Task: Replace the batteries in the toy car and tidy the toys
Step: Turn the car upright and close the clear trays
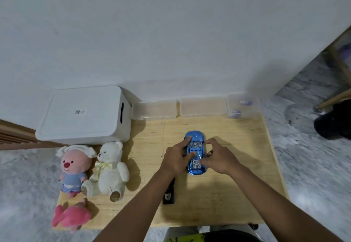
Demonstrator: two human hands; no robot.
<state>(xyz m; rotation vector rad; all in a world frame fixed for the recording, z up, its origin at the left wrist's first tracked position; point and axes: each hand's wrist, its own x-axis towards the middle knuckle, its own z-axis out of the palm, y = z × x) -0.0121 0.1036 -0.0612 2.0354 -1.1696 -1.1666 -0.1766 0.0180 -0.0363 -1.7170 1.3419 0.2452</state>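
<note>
A shiny blue toy car [195, 137] stands on the wooden table [237, 175], its nose toward the wall. My left hand [176, 160] grips its left side, with fingers laid across the roof. My right hand [218, 156] grips the right side, thumb and fingers curled around the body. A black remote control [168, 194] lies on the table under my left forearm. At the back right, a clear box [244, 107] holds two small batteries.
A white lidded storage bin [83, 116] stands at the back left. Two clear boxes [154, 109] line the wall. Three plush toys sit at the table's left: a pink-faced one [73, 167], a white bear [110, 167] and a pink one [72, 216].
</note>
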